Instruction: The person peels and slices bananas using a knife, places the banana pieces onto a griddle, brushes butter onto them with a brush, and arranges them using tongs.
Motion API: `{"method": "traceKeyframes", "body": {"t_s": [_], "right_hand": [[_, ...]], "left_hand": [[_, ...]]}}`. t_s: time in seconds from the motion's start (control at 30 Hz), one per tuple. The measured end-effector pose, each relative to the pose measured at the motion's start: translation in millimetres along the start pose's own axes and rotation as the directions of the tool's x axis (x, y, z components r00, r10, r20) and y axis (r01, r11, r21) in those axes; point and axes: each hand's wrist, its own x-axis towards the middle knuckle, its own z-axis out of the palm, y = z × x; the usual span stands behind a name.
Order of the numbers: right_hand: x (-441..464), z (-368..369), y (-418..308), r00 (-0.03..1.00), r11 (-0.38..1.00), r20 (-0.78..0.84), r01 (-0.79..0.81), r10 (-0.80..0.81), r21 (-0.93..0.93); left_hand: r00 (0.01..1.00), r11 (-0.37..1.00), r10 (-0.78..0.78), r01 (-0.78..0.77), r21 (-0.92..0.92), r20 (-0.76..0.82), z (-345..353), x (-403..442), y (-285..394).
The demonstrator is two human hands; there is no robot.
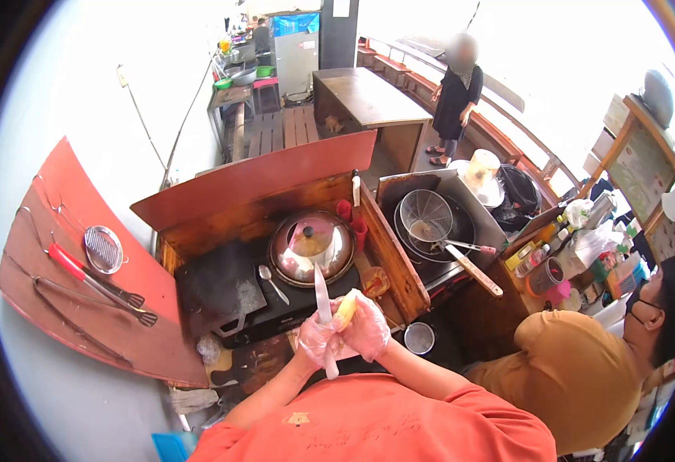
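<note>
Both my hands wear clear plastic gloves and are close together in front of the stove. My left hand point(316, 336) is closed around a pale knife point(322, 296), whose blade points up and away from me. My right hand point(368, 329) grips a yellow piece of food point(346, 309), its exact kind unclear; it lies right beside the blade. Just beyond the knife tip stands a pan with a shiny domed lid point(306, 248). A metal spoon point(273, 284) lies left of it, next to a dark flat griddle point(218, 289).
At right, a strainer point(427, 217) rests over a dark wok point(460, 227), its handle jutting toward me. A metal cup point(420, 338) stands near my right forearm. A person in a brown top point(576, 377) is close at right. Tongs point(98, 281) hang on the red panel at left.
</note>
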Motion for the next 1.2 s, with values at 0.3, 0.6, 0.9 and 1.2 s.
{"method": "traceKeyframes", "body": {"t_s": [0.3, 0.6, 0.9, 1.2], "right_hand": [[10, -18, 13, 0.992, 0.991, -0.040, 0.115, -0.118, -0.075], [14, -30, 14, 0.985, 0.991, -0.112, 0.129, -0.132, -0.035], [22, -4, 20, 0.857, 0.941, -0.400, 0.249, -0.324, -0.227], [18, -25, 44, 0.866, 0.502, -0.369, -0.167, -0.337, -0.849]], "left_hand": [[0.954, 0.956, -0.180, 0.227, -0.188, 0.240, -18, -6, 3], [0.972, 0.970, -0.234, 0.236, -0.063, 0.036, -17, -11, 2], [0.958, 0.909, 0.164, -0.055, 0.412, -0.235, -13, -11, -4], [0.928, 0.370, 0.352, -0.019, 0.929, -0.122, 3, -29, 30]]}}
